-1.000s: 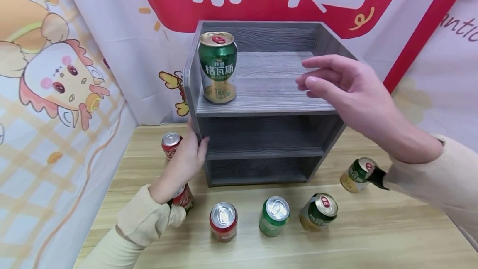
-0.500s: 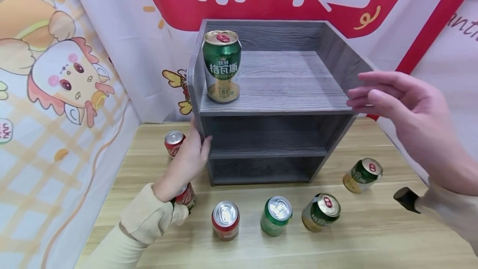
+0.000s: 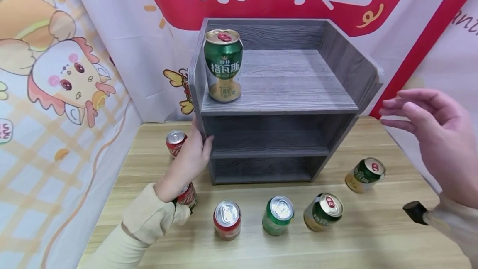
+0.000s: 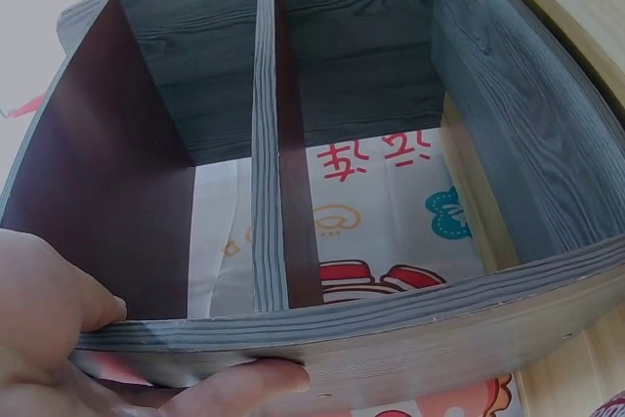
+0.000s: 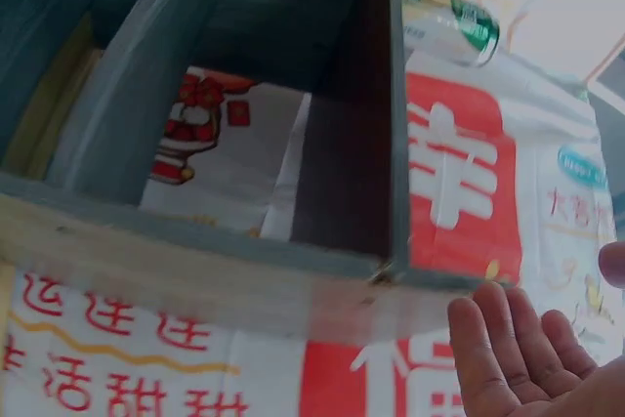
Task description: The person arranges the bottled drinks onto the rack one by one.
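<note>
A grey wood-grain shelf (image 3: 280,112) with a top surface and lower compartments stands on the table. My left hand (image 3: 189,163) grips its left side panel, thumb on the inner side and fingers outside, as the left wrist view shows (image 4: 225,390). On the top surface, at the left end, a green and gold drink can (image 3: 223,67) stands upright. To the right of the shelf, my right hand (image 3: 440,136) hovers in the air with fingers extended, holding nothing. In the right wrist view, its fingertips (image 5: 493,324) appear near the panel's edge.
On the wooden table (image 3: 373,235), red cans (image 3: 227,221) stand at the left and front. A green can (image 3: 278,216) and two green and gold cans (image 3: 323,213) stand front and right. Printed cloth (image 3: 157,45) hangs behind and at the sides.
My right hand has moved right and down, from over the top surface to beside the shelf. The left hand keeps its grip, and the can on top stays put.
</note>
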A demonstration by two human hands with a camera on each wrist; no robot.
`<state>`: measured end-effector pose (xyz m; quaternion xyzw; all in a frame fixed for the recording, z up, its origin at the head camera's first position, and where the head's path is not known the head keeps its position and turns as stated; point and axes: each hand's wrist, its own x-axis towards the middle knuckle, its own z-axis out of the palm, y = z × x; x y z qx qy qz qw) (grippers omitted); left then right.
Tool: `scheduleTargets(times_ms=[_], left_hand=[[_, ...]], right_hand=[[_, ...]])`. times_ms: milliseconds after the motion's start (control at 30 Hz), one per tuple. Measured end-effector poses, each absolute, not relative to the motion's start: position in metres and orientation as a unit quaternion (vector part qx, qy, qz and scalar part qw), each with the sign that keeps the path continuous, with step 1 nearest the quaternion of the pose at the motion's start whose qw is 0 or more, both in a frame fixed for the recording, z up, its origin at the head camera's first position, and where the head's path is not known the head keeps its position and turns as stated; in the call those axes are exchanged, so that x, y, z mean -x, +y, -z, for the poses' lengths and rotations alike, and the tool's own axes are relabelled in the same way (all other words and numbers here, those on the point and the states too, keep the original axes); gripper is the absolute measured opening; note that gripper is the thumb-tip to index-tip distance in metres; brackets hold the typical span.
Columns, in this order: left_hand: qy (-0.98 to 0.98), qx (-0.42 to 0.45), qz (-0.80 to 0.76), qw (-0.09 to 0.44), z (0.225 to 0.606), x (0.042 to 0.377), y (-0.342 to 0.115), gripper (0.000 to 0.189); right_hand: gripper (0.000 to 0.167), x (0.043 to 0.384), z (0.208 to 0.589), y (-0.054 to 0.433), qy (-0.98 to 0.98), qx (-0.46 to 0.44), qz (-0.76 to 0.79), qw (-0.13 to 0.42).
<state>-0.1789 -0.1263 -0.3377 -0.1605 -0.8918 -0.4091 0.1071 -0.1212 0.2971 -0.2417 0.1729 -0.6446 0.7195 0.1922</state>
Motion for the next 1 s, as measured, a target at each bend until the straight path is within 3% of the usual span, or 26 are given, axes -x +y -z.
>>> scheduleTargets(times_ms=[233, 567, 1000], left_hand=[[-0.896, 0.153, 0.404, 0.106, 0.338, 0.179, -0.125, 0.07], [-0.9, 0.142, 0.397, 0.107, 0.337, 0.177, -0.125, 0.07], [-0.898, 0.142, 0.402, 0.107, 0.337, 0.177, -0.125, 0.067]], right_hand=[[0.027, 0.125, 0.277, 0.32, -0.617, -0.153, -0.741, 0.216], [0.034, 0.132, 0.324, 0.356, -0.694, -0.041, -0.672, 0.256], [0.044, 0.135, 0.383, 0.389, -0.68, 0.091, -0.689, 0.234]])
